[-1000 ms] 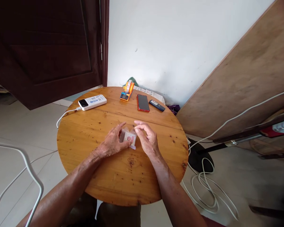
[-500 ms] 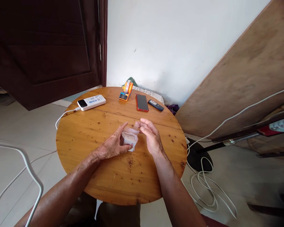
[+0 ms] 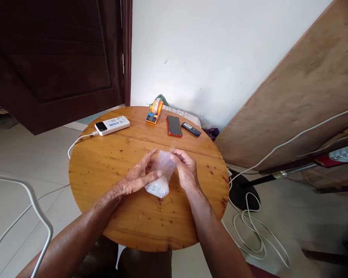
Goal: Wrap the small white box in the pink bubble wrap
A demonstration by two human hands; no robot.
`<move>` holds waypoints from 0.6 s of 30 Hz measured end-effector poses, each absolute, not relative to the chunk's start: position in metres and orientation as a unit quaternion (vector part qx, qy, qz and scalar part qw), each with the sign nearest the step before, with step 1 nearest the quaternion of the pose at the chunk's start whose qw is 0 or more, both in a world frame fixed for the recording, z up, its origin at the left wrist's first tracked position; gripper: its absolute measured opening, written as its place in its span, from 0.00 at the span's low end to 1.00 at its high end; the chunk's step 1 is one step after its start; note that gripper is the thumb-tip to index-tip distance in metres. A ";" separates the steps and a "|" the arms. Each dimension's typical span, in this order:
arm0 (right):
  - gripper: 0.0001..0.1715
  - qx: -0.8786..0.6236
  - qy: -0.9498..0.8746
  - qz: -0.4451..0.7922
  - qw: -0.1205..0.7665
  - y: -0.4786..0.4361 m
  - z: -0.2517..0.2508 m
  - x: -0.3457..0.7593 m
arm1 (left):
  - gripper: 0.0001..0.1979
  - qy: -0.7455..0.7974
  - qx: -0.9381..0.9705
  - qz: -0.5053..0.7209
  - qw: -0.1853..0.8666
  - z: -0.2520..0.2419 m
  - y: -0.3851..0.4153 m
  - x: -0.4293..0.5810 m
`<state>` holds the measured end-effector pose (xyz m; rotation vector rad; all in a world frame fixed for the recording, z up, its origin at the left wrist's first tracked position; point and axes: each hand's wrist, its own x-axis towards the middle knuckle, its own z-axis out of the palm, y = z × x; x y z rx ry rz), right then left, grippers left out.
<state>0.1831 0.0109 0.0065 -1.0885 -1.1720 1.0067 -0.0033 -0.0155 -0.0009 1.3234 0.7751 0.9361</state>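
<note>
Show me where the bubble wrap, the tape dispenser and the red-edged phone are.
Bubble wrap (image 3: 164, 164): head view, middle of its textured sheet.
Tape dispenser (image 3: 158, 112): head view, its orange side.
Red-edged phone (image 3: 174, 126): head view, middle of its dark screen.

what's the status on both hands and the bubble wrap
Left hand: thumb across bubble wrap. Right hand: fingertips at its far right edge, grip unclear. Tape dispenser and red-edged phone beyond, apart from both hands.

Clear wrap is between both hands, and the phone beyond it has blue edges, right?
Not quite: in the head view, the phone beyond is red-edged, not blue-edged. The clear wrap is between the left hand and right hand.
</note>
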 end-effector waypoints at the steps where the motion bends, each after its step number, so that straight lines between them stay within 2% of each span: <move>1: 0.14 -0.463 -0.492 0.438 0.593 0.012 0.007 0.184 | 0.43 0.327 0.562 0.407 0.641 0.001 -0.015 -0.003; 5: 0.18 -0.468 -0.442 0.459 0.612 0.016 0.006 0.186 | 0.27 0.317 0.527 0.432 0.660 0.006 -0.015 -0.001; 8: 0.21 -0.484 -0.433 0.478 0.592 0.017 0.005 0.187 | 0.18 0.359 0.526 0.417 0.649 0.007 -0.014 -0.001; 11: 0.27 -0.490 -0.445 0.526 0.534 0.014 0.007 0.189 | 0.17 0.403 0.502 0.401 0.652 0.005 -0.012 -0.002; 14: 0.35 -0.511 -0.463 0.555 0.465 0.011 0.008 0.191 | 0.18 0.432 0.441 0.439 0.653 0.002 -0.009 -0.001; 16: 0.36 -0.523 -0.486 0.547 0.438 0.011 0.006 0.191 | 0.19 0.435 0.402 0.478 0.648 0.002 -0.007 -0.001; 18: 0.34 -0.524 -0.509 0.512 0.452 0.012 0.004 0.190 | 0.21 0.419 0.375 0.517 0.646 0.003 -0.006 0.000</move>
